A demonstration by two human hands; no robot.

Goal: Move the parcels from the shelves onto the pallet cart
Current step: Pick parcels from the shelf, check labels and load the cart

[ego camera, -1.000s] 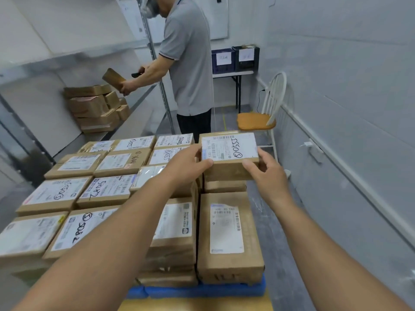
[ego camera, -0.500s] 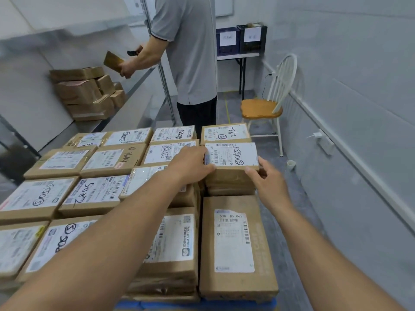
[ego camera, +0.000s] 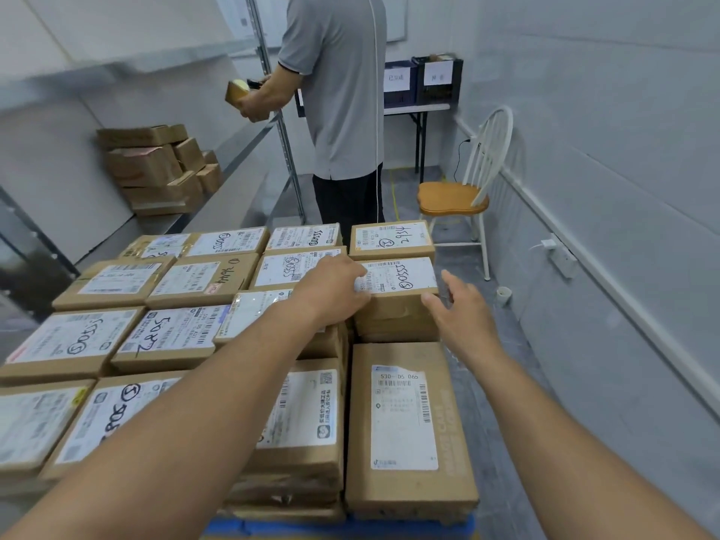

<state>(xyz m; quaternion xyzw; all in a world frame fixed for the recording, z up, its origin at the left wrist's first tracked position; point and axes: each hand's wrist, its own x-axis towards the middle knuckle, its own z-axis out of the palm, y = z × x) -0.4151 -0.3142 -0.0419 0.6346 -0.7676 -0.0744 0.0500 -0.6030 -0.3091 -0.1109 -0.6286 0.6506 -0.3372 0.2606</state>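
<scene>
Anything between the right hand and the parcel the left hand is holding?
Nothing visible. The right hand is open beside the parcel, at its near right corner; contact is unclear. The left hand holds its left edge.

Plain pale grey painted walls [ego camera: 623,111] right and far, evenly lit. Mottled grey concrete floor [ego camera: 502,383]. Against the right wall, a white spindle-back wooden chair with an orange-brown seat [ego camera: 454,196]. At the far end, a narrow white-topped table on black legs [ego camera: 419,108], bearing two dark plastic crates with white paper labels [ego camera: 438,93]. Along the right wall, a white conduit strip [ego camera: 639,313] with a small white socket box [ego camera: 561,255].
</scene>
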